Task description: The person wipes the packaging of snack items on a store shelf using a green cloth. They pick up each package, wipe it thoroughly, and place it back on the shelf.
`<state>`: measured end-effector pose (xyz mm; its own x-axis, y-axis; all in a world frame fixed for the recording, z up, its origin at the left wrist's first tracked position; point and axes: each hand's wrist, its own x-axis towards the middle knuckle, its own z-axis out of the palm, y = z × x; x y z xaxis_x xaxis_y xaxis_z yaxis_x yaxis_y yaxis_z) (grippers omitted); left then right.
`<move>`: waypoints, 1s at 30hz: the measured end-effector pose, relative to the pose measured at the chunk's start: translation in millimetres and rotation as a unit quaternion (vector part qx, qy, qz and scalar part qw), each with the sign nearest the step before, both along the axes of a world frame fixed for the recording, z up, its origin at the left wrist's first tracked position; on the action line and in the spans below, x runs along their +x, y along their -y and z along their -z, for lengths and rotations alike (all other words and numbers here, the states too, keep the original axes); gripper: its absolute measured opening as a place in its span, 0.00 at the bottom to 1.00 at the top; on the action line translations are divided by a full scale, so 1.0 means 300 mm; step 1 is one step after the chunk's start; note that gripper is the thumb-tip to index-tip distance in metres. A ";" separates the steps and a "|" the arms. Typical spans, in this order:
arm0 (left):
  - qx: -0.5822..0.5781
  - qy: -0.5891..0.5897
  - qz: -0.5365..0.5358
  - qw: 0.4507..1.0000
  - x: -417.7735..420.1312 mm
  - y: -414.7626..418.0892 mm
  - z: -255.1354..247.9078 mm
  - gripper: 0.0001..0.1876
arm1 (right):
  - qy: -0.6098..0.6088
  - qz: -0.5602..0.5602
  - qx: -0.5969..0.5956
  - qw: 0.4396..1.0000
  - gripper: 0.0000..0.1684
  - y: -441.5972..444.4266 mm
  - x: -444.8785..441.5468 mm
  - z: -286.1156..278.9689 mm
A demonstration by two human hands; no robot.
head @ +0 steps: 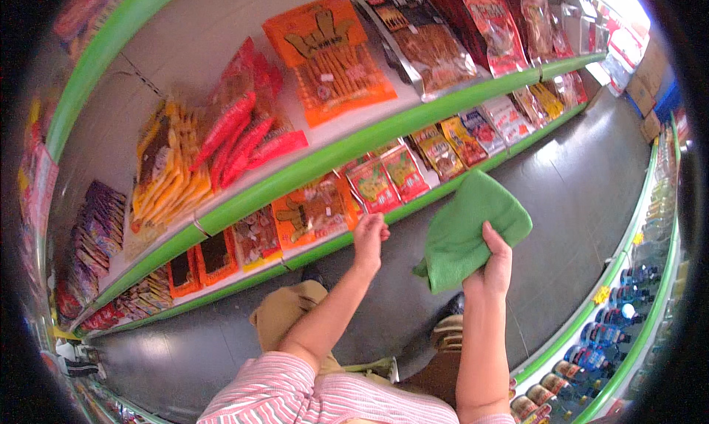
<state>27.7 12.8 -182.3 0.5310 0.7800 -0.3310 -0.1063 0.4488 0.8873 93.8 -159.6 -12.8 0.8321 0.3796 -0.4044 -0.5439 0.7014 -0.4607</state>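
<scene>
A folded green cloth (471, 230) is gripped in my right hand (493, 263), the thumb pressed on top of it, held over the aisle floor. My left hand (371, 236) has its fingers curled in, and nothing shows in it. It hovers near the lower shelf's green edge, by red-and-green snack packets (382, 180) and an orange snack bag (313, 211). On the shelf above lie a large orange bag of stick-shaped snacks (332, 61), red packets (238, 141) and a stack of yellow packets (169, 164).
A green shelf rail (343, 141) runs across in front of me. Dark bags of dried snacks (426, 47) lie farther right. Bottled drinks (595, 335) line a shelf at my right. Cardboard boxes (648, 81) stand at the aisle's far end, above the grey tiled floor (559, 202).
</scene>
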 end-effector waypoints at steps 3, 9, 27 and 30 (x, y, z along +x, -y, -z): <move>0.225 0.127 0.041 0.965 0.061 0.000 -0.307 0.04 | -0.024 0.015 -0.024 0.999 0.21 -0.004 -0.004 -0.010; 0.507 0.053 -0.133 0.850 0.252 -0.289 -0.624 0.23 | -0.006 0.015 -0.014 1.000 0.20 -0.003 -0.017 -0.012; 0.397 -0.103 -0.162 0.898 0.455 -0.805 -0.506 0.22 | -0.020 0.003 0.032 0.999 0.19 0.067 0.000 -0.039; 0.436 -0.123 -0.213 0.866 0.457 -0.804 -0.518 0.20 | -0.014 0.002 0.039 0.999 0.19 0.075 0.002 -0.035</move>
